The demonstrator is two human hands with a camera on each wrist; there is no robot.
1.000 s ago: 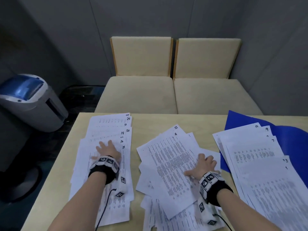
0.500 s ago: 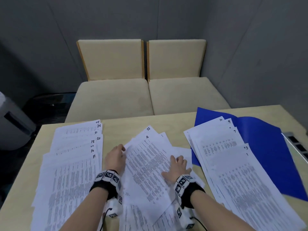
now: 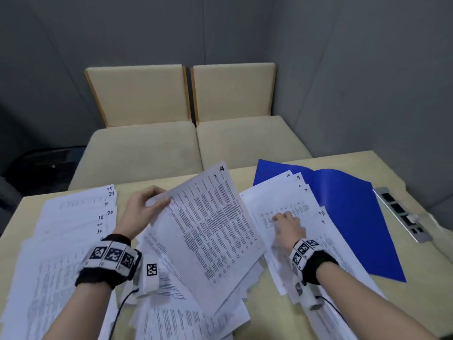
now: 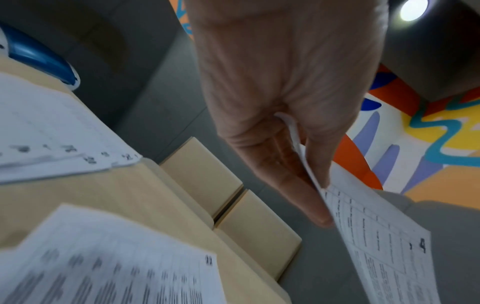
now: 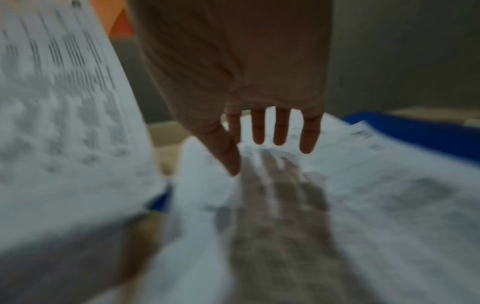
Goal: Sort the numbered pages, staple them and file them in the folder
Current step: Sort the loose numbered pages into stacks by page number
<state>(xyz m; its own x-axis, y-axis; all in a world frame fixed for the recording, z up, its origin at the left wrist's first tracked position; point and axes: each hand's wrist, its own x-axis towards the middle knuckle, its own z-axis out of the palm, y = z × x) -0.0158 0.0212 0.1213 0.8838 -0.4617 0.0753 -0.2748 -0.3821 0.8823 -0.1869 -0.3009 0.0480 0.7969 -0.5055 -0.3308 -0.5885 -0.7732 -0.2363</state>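
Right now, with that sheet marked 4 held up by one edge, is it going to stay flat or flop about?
Probably floppy: page 4 is a single thin sheet, and the left hand pinches only its left edge. In the left wrist view it curves where the fingers clamp it. It looks very light, so it may flutter and could slide across the right-hand pile when laid down.

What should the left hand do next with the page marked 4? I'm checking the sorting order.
Probably carry page 4, which the left hand pinches by its edge, across to the right pile on the blue folder. That pile shows 10, 9, 7, 3 and 1, so 4 likely belongs between 7 and 3. The right hand hovers open there, seemingly ready to part the sheets.
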